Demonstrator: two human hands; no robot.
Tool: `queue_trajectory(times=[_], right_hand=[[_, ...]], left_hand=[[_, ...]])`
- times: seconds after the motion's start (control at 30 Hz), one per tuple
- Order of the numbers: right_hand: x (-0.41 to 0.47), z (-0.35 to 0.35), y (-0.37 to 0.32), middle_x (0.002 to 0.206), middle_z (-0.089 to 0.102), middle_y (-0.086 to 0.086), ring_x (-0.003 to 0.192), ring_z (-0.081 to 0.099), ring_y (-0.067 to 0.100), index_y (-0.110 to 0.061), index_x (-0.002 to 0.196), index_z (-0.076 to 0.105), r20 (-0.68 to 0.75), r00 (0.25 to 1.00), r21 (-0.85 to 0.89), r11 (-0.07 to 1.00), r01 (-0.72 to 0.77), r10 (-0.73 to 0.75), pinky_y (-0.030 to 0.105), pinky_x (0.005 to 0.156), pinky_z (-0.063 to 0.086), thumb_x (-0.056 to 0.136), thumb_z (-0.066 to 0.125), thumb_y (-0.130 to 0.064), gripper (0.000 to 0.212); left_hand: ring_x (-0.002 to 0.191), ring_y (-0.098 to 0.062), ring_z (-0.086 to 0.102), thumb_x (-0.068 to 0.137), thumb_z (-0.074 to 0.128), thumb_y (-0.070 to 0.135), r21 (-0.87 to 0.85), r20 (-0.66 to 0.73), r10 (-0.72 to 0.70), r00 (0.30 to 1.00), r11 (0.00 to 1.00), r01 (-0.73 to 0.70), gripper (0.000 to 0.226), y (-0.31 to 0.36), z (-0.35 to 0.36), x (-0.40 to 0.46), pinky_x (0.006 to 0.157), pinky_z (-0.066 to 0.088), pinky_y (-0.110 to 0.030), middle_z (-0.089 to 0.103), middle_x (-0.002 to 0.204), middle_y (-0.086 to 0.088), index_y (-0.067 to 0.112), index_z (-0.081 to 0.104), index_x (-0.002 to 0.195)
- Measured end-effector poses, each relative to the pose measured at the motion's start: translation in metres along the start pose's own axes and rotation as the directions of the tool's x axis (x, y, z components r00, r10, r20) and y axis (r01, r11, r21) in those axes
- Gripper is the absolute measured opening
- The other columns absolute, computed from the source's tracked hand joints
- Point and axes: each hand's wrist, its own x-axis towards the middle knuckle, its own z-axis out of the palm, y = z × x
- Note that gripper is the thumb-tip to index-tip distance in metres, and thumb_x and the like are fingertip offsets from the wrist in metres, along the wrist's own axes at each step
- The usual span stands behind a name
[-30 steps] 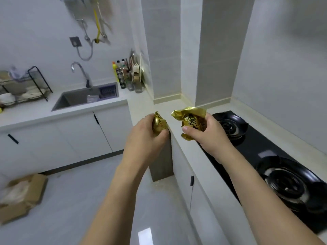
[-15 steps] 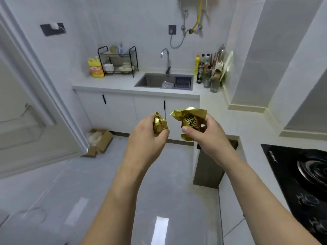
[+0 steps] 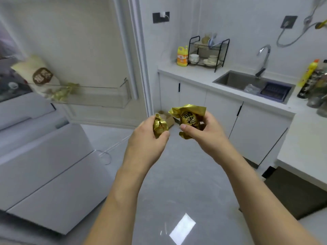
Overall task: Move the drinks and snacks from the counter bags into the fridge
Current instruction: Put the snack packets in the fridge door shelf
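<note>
My left hand grips a small crumpled gold foil snack. My right hand holds a larger gold snack packet with dark lettering, thumb across its front. Both hands hover over the floor in mid view. To the left stands the white fridge with its door swung open. The clear door shelf holds a pale snack bag and more gold foil packets.
A white counter runs along the back right with a sink, tap, dish rack and yellow detergent bottle. Bottles crowd the right corner. A cardboard box lies on the floor behind my hands.
The view has swung left from the stove and sink toward the open fridge. Both hands keep the same gold packets in the same hold.
</note>
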Motion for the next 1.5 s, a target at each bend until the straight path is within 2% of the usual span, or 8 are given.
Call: queue_trajectory(times=[0.33,0.57,0.7,0.9,1.1,1.27,1.37,1.5], right_hand=[[0.004,0.115,-0.024,0.103,0.069,-0.007,0.095,0.068,0.012,-0.028,0.117,0.063,0.328,0.941,0.162,0.986,0.029,-0.081,0.039,0.083,0.059,0.080,0.079,-0.024,0.041],[-0.011,0.201,-0.055,0.104,0.067,-0.001,0.092,0.068,0.013,-0.024,0.118,0.063,0.515,0.841,0.273,0.962,0.026,-0.169,0.026,0.073,0.059,0.083,0.077,-0.016,0.039],[-0.018,0.243,-0.071,0.100,0.067,-0.004,0.085,0.068,0.005,-0.022,0.117,0.064,0.571,0.792,0.310,0.950,0.035,-0.216,0.016,0.064,0.055,0.083,0.076,-0.010,0.038],[0.000,0.286,-0.080,0.106,0.067,0.003,0.086,0.070,0.012,-0.021,0.119,0.062,0.569,0.799,0.284,0.958,0.032,-0.195,0.019,0.067,0.056,0.083,0.076,-0.015,0.039],[0.044,0.303,-0.079,0.105,0.068,0.002,0.086,0.071,0.016,-0.025,0.117,0.064,0.495,0.847,0.294,0.955,0.045,-0.193,0.020,0.066,0.057,0.083,0.076,-0.015,0.037],[0.111,0.309,-0.093,0.104,0.069,-0.002,0.096,0.068,0.022,-0.029,0.116,0.064,0.396,0.885,0.289,0.948,0.132,-0.244,0.036,0.078,0.060,0.080,0.079,-0.022,0.040],[0.156,0.312,-0.105,0.106,0.069,-0.001,0.098,0.068,0.022,-0.027,0.118,0.064,0.381,0.884,0.266,0.948,0.177,-0.271,0.044,0.085,0.057,0.078,0.079,-0.025,0.042],[0.209,0.312,-0.125,0.098,0.070,-0.010,0.090,0.068,0.011,-0.035,0.109,0.066,0.358,0.888,0.180,0.955,0.237,-0.288,0.026,0.077,0.057,0.071,0.073,-0.031,0.038]], left_hand=[[0.083,-0.007,0.054,0.087,0.065,0.043,0.113,-0.270,-0.263,0.926,0.947,0.302,0.043,-0.066,-0.082,-0.050,0.063,0.040,-0.022,0.054,0.091,0.019,0.031,0.054,0.127],[0.107,-0.016,0.056,0.089,0.064,0.046,0.145,-0.422,-0.364,0.830,0.877,0.458,0.060,-0.102,-0.146,-0.093,0.080,0.038,-0.027,0.060,0.121,0.008,0.027,0.045,0.143],[0.097,-0.014,0.057,0.089,0.063,0.046,0.149,-0.475,-0.390,0.789,0.848,0.508,0.052,-0.122,-0.177,-0.106,0.074,0.039,-0.025,0.057,0.102,0.013,0.027,0.050,0.136],[0.088,-0.008,0.049,0.090,0.063,0.042,0.156,-0.486,-0.356,0.798,0.863,0.480,0.046,-0.152,-0.208,-0.089,0.070,0.036,-0.023,0.050,0.097,0.017,0.025,0.053,0.131],[0.109,-0.012,0.055,0.089,0.065,0.044,0.074,-0.421,-0.361,0.832,0.901,0.428,0.055,-0.177,-0.218,-0.041,0.084,0.041,-0.027,0.058,0.119,0.011,0.025,0.050,0.139],[0.087,0.009,0.053,0.085,0.068,0.049,-0.070,-0.397,-0.374,0.838,0.923,0.379,0.042,-0.189,-0.230,0.024,0.069,0.042,-0.014,0.055,0.091,0.028,0.037,0.056,0.124],[0.096,-0.002,0.060,0.085,0.070,0.048,-0.147,-0.405,-0.351,0.844,0.936,0.319,0.045,-0.191,-0.241,0.068,0.079,0.051,-0.024,0.062,0.103,0.019,0.034,0.058,0.126],[0.088,-0.005,0.068,0.083,0.076,0.039,-0.281,-0.391,-0.330,0.859,0.932,0.230,0.049,-0.188,-0.263,0.132,0.066,0.052,-0.013,0.069,0.112,0.009,0.026,0.063,0.129]])
